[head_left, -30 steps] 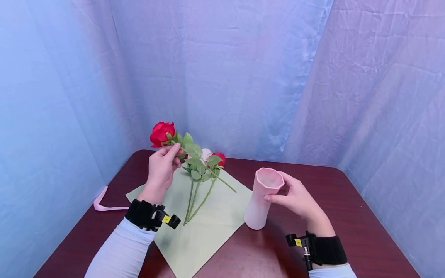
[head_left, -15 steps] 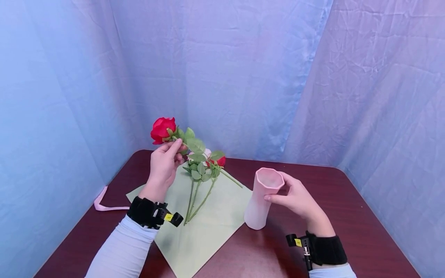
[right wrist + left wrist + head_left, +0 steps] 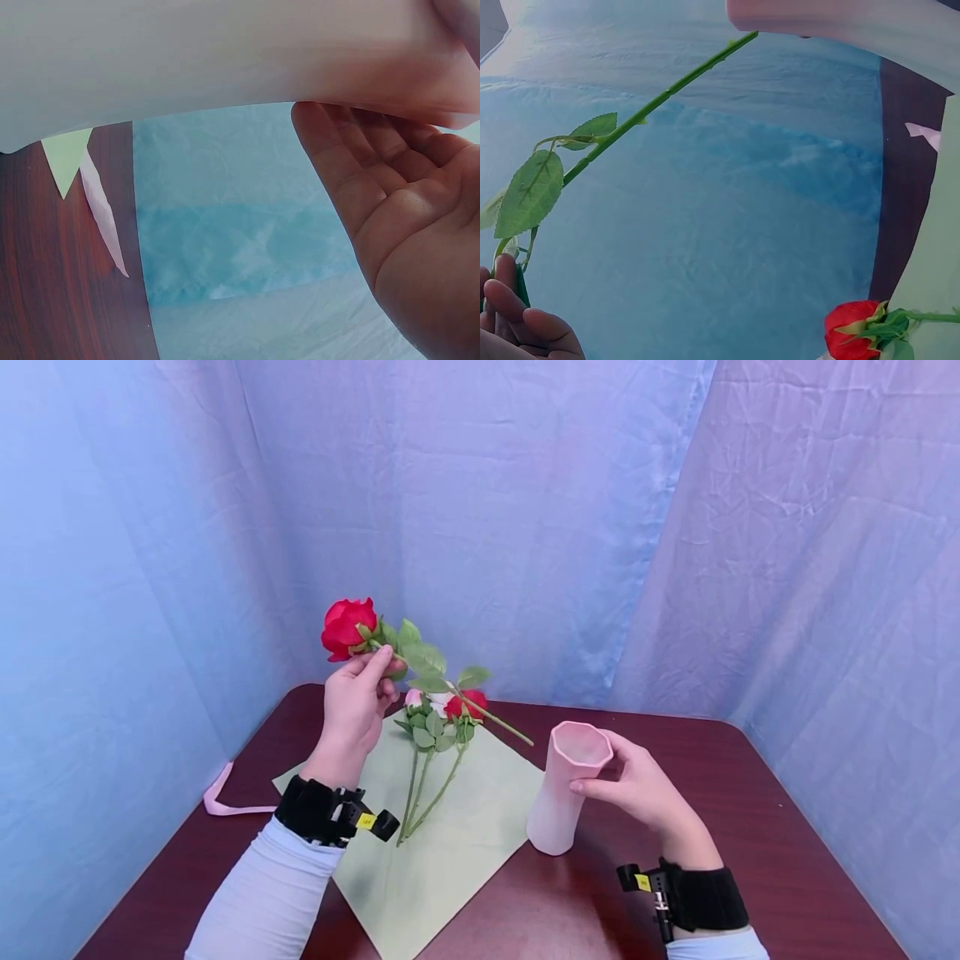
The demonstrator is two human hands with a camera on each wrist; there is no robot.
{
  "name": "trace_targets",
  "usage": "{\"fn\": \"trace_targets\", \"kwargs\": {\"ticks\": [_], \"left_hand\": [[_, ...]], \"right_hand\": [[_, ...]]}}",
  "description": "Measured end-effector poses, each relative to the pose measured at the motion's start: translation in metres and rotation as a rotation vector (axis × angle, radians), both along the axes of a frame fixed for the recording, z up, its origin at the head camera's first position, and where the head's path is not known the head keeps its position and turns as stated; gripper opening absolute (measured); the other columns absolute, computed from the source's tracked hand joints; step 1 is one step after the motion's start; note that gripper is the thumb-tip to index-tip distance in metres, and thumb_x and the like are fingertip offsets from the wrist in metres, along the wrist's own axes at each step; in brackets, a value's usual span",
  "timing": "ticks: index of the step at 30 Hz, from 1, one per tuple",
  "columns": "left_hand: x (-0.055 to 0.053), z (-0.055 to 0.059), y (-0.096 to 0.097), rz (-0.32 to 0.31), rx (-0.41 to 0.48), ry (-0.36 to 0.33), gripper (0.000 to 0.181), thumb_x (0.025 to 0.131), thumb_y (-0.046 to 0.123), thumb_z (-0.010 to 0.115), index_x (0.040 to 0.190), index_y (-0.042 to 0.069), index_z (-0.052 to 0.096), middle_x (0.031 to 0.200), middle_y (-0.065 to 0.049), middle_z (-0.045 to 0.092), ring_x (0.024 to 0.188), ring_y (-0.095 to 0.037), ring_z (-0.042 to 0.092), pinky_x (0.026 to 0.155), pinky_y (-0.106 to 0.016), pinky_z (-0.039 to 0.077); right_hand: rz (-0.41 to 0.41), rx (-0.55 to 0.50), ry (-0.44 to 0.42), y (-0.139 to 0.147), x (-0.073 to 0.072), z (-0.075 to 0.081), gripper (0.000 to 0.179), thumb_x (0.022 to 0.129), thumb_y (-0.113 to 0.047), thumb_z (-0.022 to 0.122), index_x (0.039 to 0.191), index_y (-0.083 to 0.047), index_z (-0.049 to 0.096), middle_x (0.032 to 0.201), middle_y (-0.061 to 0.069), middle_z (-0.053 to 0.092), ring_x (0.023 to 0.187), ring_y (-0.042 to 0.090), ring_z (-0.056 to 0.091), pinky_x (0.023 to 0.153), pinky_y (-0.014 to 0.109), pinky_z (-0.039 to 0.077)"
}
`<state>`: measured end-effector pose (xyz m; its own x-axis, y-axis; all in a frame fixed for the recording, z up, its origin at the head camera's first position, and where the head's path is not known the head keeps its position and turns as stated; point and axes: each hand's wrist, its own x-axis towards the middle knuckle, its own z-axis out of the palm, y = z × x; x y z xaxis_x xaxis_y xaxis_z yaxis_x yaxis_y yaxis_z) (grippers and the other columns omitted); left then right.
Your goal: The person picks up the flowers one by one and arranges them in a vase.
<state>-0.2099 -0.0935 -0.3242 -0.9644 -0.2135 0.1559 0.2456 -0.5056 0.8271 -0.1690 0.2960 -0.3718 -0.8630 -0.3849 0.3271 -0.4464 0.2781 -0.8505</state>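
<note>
My left hand (image 3: 352, 706) pinches a red rose (image 3: 348, 628) by its stem, just under the bloom. The leafy stem slants down to the right, and its cut end is close to the left of the vase rim. In the left wrist view, that green stem (image 3: 667, 94) runs up to the vase's edge. A tall vase (image 3: 558, 802), pink at the faceted rim and white below, stands on the table. Around its upper part my right hand (image 3: 645, 781) keeps a grip, thumb in front; the fingers (image 3: 330, 142) press its far side in the right wrist view.
Several flowers lie on a pale green sheet (image 3: 450, 877), including another red rose (image 3: 467, 703) and a pale pink one (image 3: 413, 697). A pink ribbon (image 3: 232, 810) lies at the left table edge. Blue curtains (image 3: 480, 527) hang behind the dark red table (image 3: 697, 777).
My left hand has raised the rose a little, and its stem end has moved up and right toward the vase rim. The right hand and vase have stayed put.
</note>
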Motion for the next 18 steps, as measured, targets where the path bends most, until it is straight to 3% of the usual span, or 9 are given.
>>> {"fn": "trace_targets", "kwargs": {"ticks": [18], "left_hand": [[0.001, 0.017, 0.013, -0.027, 0.072, 0.044, 0.022, 0.092, 0.026, 0.077, 0.099, 0.006, 0.072, 0.086, -0.004, 0.075, 0.058, -0.012, 0.051, 0.058, -0.022, 0.044]], "right_hand": [[0.003, 0.006, 0.0, 0.0, 0.0, 0.0, 0.066, 0.078, -0.002, 0.087, 0.137, -0.005, 0.058, 0.117, 0.016, 0.068, 0.095, 0.024, 0.07, 0.077, 0.036, 0.059]]}}
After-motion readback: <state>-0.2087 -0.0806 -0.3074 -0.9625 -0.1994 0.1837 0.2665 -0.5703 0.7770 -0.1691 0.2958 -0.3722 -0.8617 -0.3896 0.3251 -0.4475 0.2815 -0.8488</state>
